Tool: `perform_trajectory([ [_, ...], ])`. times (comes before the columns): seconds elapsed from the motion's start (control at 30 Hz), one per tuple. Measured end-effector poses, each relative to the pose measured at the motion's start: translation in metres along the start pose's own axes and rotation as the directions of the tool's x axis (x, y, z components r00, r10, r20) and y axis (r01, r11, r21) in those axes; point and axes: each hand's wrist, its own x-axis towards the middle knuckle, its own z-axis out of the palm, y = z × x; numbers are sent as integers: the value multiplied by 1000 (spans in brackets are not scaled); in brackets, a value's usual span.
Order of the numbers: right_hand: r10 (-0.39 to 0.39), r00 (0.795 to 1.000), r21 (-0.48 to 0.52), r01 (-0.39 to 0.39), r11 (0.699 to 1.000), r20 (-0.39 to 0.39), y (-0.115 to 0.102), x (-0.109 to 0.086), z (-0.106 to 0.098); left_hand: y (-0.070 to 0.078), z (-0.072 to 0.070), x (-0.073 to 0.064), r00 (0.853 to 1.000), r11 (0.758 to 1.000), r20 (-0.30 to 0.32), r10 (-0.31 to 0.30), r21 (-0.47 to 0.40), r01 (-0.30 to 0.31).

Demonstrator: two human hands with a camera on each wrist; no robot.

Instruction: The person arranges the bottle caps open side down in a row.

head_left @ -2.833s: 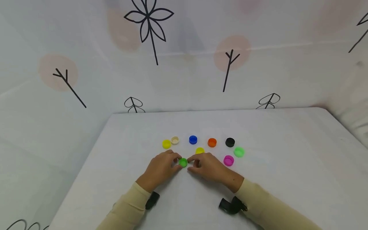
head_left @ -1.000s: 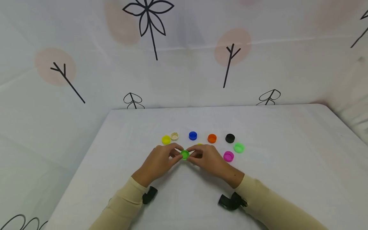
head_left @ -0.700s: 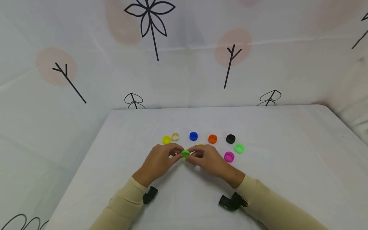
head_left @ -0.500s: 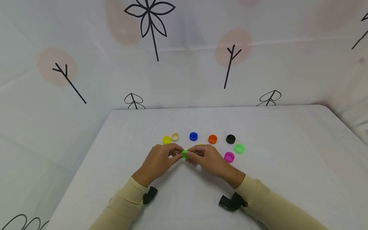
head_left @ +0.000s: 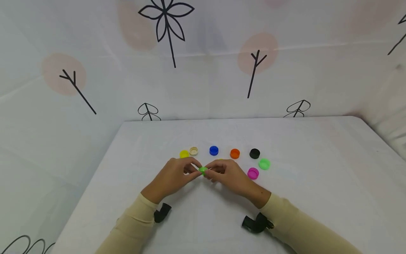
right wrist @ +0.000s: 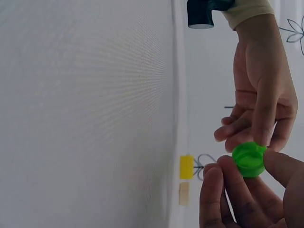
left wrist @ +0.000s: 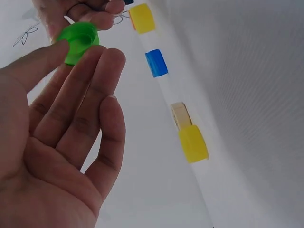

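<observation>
Between my two hands a small green bottle cap (head_left: 203, 170) is held above the white table (head_left: 317, 183). My left hand (head_left: 172, 178) pinches its left side with thumb and fingertips, the other fingers loosely bent in the left wrist view. My right hand (head_left: 233, 178) pinches the opposite side of the cap. In the right wrist view the hollow inside of the cap (right wrist: 249, 161) shows, with fingertips of both hands on its rim. A yellow cap (head_left: 221, 159) behind my right hand is mostly hidden.
Behind the hands lie another yellow cap (head_left: 184, 153), a cream cap (head_left: 194, 151), a blue cap (head_left: 214, 150), an orange cap (head_left: 235, 153) and a black cap (head_left: 254, 153). A light green cap (head_left: 264, 164) and a magenta cap (head_left: 253, 173) are right of my right hand.
Both hands have lifted the green cap off the table. It has turned, its inside no longer facing the head camera. My right thumb has shifted over it; the left wrist moved slightly left.
</observation>
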Motion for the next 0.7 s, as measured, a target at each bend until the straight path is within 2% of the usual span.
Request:
perform_trajectory([
  [0.17, -22, 999, -65, 20, 998, -27, -4, -2, 0, 0, -6, 2, 999, 1000, 36, -13, -20, 14],
  [0.3, -54, 998, -96, 50, 994, -45, -4, -2, 3, -1, -9, 2, 997, 998, 69, -47, -42, 50],
  [0.53, -113, 991, -145, 103, 984, -65, -4, -5, 10, -8, -11, -3, 982, 985, 162, -98, -125, 119],
  [0.7, -122, 992, -177, 116, 977, -25, -11, -5, 20, -14, -14, -12, 969, 982, 211, -130, -106, 154],
])
